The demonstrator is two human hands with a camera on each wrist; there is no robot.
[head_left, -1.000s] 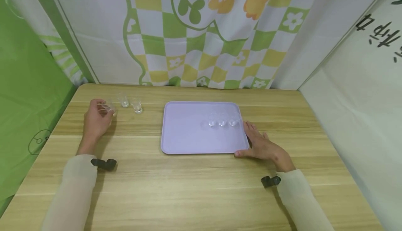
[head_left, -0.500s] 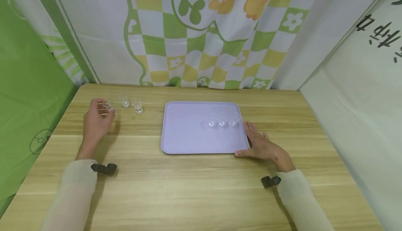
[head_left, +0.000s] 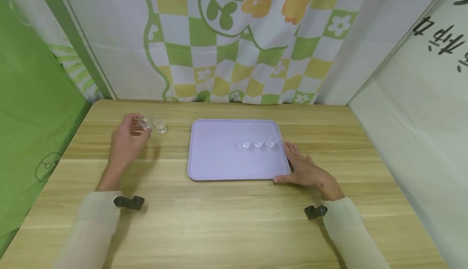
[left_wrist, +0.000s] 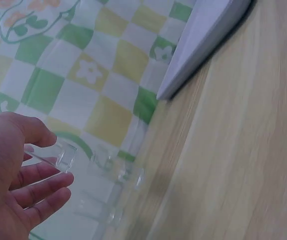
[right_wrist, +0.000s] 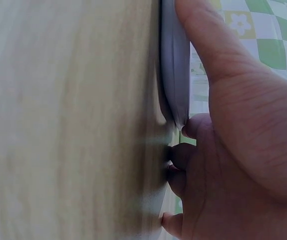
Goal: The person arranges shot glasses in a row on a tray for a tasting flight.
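My left hand (head_left: 129,141) pinches a small clear shot glass (left_wrist: 66,156) between thumb and fingertips, above the left part of the table. Beside it a second shot glass (head_left: 161,126) stands upright on the wood. The left wrist view shows another shot glass (left_wrist: 114,216), which the held one overlaps in the head view. At the middle lies a lilac tray (head_left: 219,159), with three shot glasses (head_left: 258,143) in a row near its right side. My right hand (head_left: 307,169) rests against the tray's front right corner, thumb along the front edge and fingers spread by the right side.
The wooden table (head_left: 219,228) ends at the back against a green and yellow checked curtain (head_left: 241,57). A green cloth (head_left: 33,110) hangs on the left, and a white panel with dark writing (head_left: 420,110) stands on the right.
Holding the shot glass, my left hand has moved right, closer to the standing glasses. The right hand and the tray keep their places.
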